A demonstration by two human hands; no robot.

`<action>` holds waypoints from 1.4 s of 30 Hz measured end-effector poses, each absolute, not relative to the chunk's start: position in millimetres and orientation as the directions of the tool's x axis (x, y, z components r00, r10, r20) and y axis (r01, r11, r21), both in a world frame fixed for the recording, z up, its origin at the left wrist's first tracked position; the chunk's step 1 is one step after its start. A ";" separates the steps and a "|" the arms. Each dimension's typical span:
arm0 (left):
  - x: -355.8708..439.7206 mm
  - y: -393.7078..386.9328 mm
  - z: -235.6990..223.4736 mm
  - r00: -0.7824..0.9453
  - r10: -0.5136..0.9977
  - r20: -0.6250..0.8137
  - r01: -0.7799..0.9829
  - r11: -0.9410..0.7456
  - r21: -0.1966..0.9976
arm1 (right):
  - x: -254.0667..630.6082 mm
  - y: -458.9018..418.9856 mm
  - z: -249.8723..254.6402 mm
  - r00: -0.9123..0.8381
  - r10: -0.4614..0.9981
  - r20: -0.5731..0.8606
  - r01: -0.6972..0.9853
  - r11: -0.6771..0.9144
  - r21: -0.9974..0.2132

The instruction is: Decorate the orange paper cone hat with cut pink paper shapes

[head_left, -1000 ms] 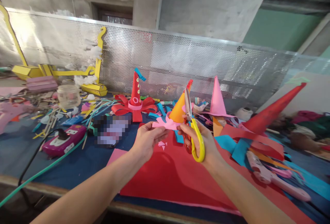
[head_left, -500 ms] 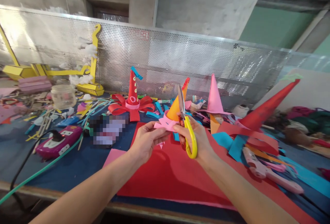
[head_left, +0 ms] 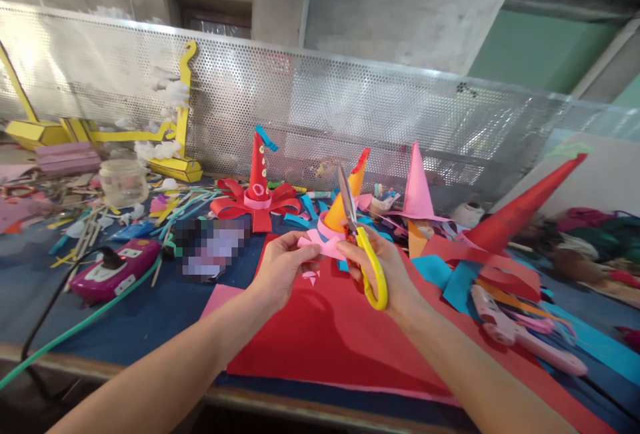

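Note:
My left hand [head_left: 286,264] is closed, pinching the left end of a small piece of pink paper [head_left: 329,247]. The paper's right end is between the fingers of my right hand [head_left: 393,269]. That same hand also holds yellow-handled scissors [head_left: 374,269], their blades pointing up and away from the paper. Just behind the pink piece stands an orange paper cone [head_left: 334,213] with a red tip and a pink band at its base. Below my hands, tiny pink scraps [head_left: 311,277] lie on a large red sheet [head_left: 300,344].
A red cone with curled strips [head_left: 257,174] stands behind to the left, a pink cone [head_left: 419,187] to the right. Farther right are a long red cone [head_left: 520,207] and a pink glue gun [head_left: 530,347]. A purple power strip [head_left: 117,273] with cables lies left.
Between my hands the pink paper has opened out flatter. The scissors have tilted a little more to the left at the tip. Both hands keep hold, and the view has shifted slightly.

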State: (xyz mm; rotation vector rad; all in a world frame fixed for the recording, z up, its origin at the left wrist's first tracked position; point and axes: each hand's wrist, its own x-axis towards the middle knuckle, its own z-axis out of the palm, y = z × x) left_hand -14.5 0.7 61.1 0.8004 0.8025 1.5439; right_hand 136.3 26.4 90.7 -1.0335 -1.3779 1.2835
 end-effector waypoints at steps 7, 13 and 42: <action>-14.1 -2.1 64.3 -0.082 0.990 0.118 -0.530 -0.143 0.836 | 158.2 24.7 103.7 -0.216 0.973 0.083 0.045 0.095 -0.994; -12.6 -4.1 66.9 -0.083 0.989 0.118 -0.513 -0.144 0.846 | 166.6 18.8 109.5 -0.203 0.978 0.056 0.113 0.080 -0.990; -15.3 -0.1 57.3 0.046 0.993 0.107 -0.521 -0.068 0.851 | 147.1 31.2 103.8 -0.153 0.975 0.162 0.041 0.170 -0.985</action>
